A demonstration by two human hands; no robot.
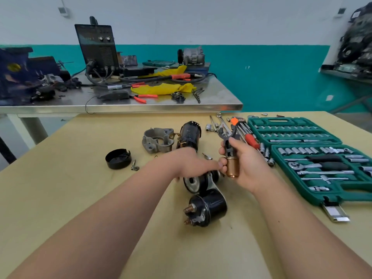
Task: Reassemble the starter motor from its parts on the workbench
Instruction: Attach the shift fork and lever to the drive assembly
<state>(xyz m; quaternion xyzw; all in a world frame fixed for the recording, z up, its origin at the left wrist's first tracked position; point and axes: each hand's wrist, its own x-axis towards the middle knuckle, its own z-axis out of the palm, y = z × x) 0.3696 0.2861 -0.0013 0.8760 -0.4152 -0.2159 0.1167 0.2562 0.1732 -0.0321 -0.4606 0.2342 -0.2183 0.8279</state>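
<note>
My right hand (244,162) grips a copper plunger (232,168) with a black shift fork (227,137) on top, held upright above the bench. My left hand (193,164) reaches across over a black-and-silver drive gear part (196,183); its fingertips touch the plunger's side. A black solenoid (208,207) with two copper terminals lies just in front. Farther back lie the grey aluminium nose housing (158,139) and the black motor body (189,135). A black end cap (118,159) sits at the left with a small bolt (134,165) beside it.
An open green socket set (314,156) fills the right side of the yellow bench (80,198). Loose sockets, wrenches and an orange-handled hex key set (241,127) lie behind my right hand. A steel table (221,106) with a welder and cables stands beyond.
</note>
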